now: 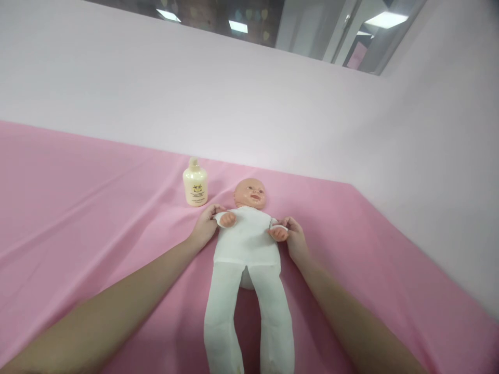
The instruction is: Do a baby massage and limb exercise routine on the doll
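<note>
On its back on the pink cloth lies a baby doll (247,241) with a white body and legs and a bare plastic head turned slightly to the right. Its two small plastic hands rest up over its chest. My left hand (208,221) has its fingers closed on the doll's arm at the left of the picture, just behind that small hand. At the other side, my right hand (295,234) pinches the doll's other arm near the wrist. Parts of my fingertips are hidden behind the doll's arms.
A cream pump bottle (195,184) with a dark label stands left of the doll's head. The pink cloth (117,208) has loose folds and reaches the white wall (187,93). Above the wall, a window (257,23) reflects ceiling lights.
</note>
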Tool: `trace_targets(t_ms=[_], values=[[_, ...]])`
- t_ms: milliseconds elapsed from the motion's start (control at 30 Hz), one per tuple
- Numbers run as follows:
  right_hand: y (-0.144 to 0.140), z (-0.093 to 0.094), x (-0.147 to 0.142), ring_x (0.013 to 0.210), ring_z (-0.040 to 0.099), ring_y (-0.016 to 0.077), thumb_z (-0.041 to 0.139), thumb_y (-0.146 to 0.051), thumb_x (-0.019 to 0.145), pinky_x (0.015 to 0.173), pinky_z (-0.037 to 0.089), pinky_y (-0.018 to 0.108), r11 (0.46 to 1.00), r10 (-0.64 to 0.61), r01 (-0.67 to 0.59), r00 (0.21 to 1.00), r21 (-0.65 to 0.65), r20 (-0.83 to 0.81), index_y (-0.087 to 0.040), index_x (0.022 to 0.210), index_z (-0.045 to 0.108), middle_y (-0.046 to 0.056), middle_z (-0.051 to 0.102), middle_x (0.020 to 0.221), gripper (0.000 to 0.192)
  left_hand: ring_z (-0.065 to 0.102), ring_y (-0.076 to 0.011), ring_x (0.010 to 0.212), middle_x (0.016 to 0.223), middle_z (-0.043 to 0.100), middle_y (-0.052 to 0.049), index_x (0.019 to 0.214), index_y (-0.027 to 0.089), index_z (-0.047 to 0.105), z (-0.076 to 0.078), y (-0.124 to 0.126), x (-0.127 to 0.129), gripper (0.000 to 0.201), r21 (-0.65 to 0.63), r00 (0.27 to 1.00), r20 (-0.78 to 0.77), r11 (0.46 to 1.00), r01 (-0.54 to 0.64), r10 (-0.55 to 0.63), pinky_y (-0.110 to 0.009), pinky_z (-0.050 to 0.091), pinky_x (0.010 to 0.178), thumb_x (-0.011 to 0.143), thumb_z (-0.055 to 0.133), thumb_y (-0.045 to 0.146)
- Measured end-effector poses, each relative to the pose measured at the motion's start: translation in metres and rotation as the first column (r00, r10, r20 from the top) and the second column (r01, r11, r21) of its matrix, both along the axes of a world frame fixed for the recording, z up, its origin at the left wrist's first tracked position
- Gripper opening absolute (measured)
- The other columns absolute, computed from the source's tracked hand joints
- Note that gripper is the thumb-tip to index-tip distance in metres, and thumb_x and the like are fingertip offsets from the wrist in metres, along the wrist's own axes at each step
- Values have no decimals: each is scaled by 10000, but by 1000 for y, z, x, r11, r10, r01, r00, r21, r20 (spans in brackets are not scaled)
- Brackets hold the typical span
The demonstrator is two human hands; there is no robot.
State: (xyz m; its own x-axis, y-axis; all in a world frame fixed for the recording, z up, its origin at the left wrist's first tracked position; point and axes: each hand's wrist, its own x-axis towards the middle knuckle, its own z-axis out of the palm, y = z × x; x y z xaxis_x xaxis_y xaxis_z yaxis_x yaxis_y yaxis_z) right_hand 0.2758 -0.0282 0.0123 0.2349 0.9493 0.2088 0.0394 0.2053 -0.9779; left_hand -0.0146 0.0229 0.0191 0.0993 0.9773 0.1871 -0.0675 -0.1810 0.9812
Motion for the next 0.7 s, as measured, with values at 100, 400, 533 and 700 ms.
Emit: trace_targets(t_ms=[100, 400, 533, 700], values=[[-1, 0, 1, 807, 639, 225, 647, -283, 683, 748, 538, 362, 998, -45, 44, 999, -48, -20, -270, 821, 584, 3, 714, 858, 152, 664, -266, 1087, 1168, 718, -71, 1159, 205, 620, -1, 0, 0, 405, -5, 997, -53, 998, -55, 55, -422, 530, 976, 755, 633, 235], [-5, 5, -3, 1257, 635, 273, 610, -423, 905, 1068, 514, 458, 995, -102, 100, 977, 21, 189, -276, 1416, 533, 102, 661, 1389, 537, 624, -296, 1288, 1449, 627, -136, 1569, 248, 410, -15, 8, -5, 730, -26, 986, -150, 996, -82, 77, -472, 473, 1125, 886, 661, 301], [-6, 3, -1, 1313, 610, 285, 613, -495, 937, 1127, 480, 488, 989, -148, 151, 950, 10, 276, -281, 1443, 570, 102, 613, 1484, 551, 602, -315, 1337, 1551, 561, -149, 1617, 237, 360, -14, 7, -4, 751, 35, 972, -226, 998, -60, 67, -504, 437, 1172, 926, 639, 329], [-3, 0, 1, 1305, 625, 304, 600, -498, 943, 1160, 455, 517, 989, -128, 145, 942, -33, 312, -268, 1440, 627, 100, 652, 1472, 548, 485, -319, 1487, 1661, 460, -110, 1657, 255, 331, -10, 5, -4, 745, 119, 955, -293, 993, -1, 36, -484, 366, 1248, 965, 591, 346]])
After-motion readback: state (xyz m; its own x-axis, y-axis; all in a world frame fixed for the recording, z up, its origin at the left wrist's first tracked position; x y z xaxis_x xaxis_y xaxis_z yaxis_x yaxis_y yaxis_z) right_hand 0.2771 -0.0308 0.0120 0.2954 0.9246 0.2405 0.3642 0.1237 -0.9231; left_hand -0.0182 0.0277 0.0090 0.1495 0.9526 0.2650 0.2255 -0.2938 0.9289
